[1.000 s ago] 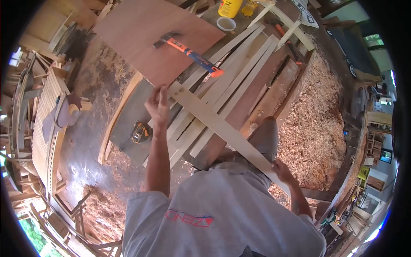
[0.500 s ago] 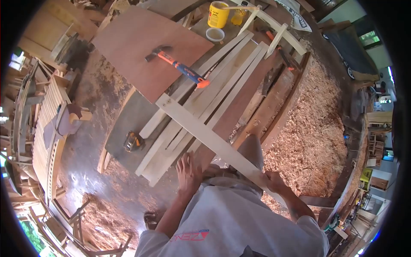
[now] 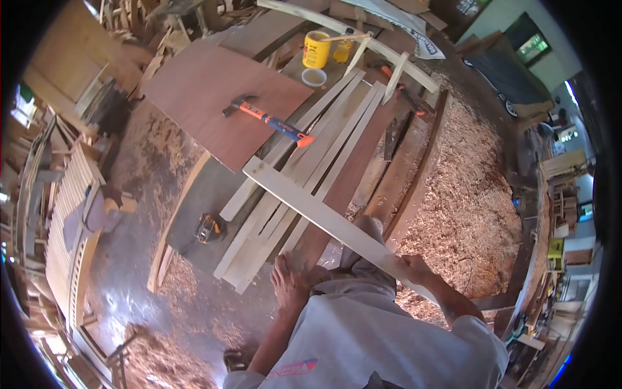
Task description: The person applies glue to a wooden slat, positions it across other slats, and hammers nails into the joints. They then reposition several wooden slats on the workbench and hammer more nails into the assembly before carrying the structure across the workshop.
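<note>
A long pale wooden board (image 3: 317, 211) lies slantwise over several thin wooden strips (image 3: 285, 194). Around its lower right end my right hand (image 3: 414, 268) is closed. My left hand (image 3: 289, 282), fingers apart and holding nothing, rests at the near edge of the work surface, just right of the strips' lower ends. An orange and blue hammer (image 3: 271, 121) lies across the reddish plywood sheet (image 3: 201, 97) and the strips. Left of the strips sits a tape measure (image 3: 207, 228).
Beyond the strips stand a yellow tub (image 3: 316, 50), a small white lid (image 3: 314, 78) and a yellow bottle (image 3: 343, 48). A pale wooden frame (image 3: 395, 61) is at the back. Wood shavings (image 3: 466, 214) cover the floor at right. A slatted wooden piece (image 3: 68, 227) stands left.
The camera view has shifted and tilted, so more of the back shows. The board is still in my right hand, and my left hand stays near the strips' lower ends.
</note>
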Action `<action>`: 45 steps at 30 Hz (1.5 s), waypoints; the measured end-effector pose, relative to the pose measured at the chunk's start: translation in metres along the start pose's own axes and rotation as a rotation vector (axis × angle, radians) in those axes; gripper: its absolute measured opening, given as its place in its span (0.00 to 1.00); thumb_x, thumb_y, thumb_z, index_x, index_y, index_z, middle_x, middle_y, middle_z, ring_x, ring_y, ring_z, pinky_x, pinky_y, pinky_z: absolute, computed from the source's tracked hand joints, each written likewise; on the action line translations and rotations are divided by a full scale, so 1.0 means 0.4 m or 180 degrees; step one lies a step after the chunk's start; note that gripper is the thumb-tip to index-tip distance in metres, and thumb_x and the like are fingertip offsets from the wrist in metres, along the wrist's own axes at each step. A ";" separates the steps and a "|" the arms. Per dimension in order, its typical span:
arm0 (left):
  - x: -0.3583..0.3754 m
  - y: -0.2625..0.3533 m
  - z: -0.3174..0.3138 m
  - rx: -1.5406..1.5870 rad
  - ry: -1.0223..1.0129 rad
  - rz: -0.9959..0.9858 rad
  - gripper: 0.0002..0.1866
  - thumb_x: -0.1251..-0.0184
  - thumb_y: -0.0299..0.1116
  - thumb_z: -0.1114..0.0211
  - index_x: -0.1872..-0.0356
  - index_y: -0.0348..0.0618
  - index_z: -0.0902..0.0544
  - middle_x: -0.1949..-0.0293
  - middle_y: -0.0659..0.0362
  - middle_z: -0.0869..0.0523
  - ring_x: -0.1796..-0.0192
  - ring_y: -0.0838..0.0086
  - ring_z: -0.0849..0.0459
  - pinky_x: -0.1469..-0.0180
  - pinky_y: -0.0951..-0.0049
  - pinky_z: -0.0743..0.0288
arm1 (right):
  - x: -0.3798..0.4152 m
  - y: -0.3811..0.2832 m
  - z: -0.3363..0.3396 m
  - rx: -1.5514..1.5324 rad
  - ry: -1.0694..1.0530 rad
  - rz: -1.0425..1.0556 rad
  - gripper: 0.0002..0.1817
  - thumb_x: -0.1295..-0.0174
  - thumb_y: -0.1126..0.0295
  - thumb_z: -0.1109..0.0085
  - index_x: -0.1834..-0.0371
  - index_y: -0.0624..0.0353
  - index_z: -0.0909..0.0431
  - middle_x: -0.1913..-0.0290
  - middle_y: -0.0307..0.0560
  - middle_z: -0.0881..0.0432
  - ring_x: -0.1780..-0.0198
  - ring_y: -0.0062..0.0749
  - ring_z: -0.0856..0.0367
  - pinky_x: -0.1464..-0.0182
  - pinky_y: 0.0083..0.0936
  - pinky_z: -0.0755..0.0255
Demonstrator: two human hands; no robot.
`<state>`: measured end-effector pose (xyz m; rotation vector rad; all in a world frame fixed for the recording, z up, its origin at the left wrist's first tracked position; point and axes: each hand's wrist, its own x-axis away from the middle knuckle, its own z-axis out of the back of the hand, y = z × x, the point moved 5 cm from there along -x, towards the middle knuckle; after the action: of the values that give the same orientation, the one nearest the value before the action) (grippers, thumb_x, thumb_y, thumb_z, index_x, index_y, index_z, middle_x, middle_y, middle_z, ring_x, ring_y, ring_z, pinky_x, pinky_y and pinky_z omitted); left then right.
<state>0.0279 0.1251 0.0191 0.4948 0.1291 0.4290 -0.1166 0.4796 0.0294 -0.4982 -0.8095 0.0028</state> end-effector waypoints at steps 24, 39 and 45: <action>-0.139 0.001 -0.063 -0.0076 -0.0729 0.0258 0.24 0.42 0.38 0.33 0.49 0.33 0.26 0.50 0.41 0.25 0.45 0.43 0.24 0.44 0.48 0.28 | -0.070 -0.011 -0.054 -0.0016 -0.0112 0.0305 0.38 0.38 0.33 0.45 0.61 0.65 0.16 0.65 0.59 0.14 0.63 0.42 0.14 0.58 0.37 0.25; -0.214 0.004 -0.106 -0.0167 -0.0090 0.0037 0.17 0.39 0.40 0.32 0.59 0.37 0.23 0.55 0.42 0.18 0.51 0.42 0.19 0.50 0.46 0.24 | -0.141 0.180 -0.098 -0.0357 -0.0555 0.0819 0.30 0.30 0.41 0.49 0.54 0.61 0.18 0.69 0.51 0.17 0.63 0.36 0.18 0.58 0.34 0.26; -0.226 0.011 -0.094 -0.0235 -0.0303 -0.0008 0.19 0.38 0.44 0.32 0.61 0.35 0.21 0.55 0.41 0.18 0.52 0.41 0.19 0.51 0.44 0.24 | -0.220 0.185 0.141 -0.0633 0.0363 0.0661 0.30 0.33 0.42 0.44 0.51 0.62 0.20 0.63 0.58 0.15 0.57 0.45 0.15 0.54 0.39 0.24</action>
<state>-0.0637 0.1059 -0.0102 0.4414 0.0220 0.4057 -0.2033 0.5523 -0.0305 -0.7625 -0.6465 0.0858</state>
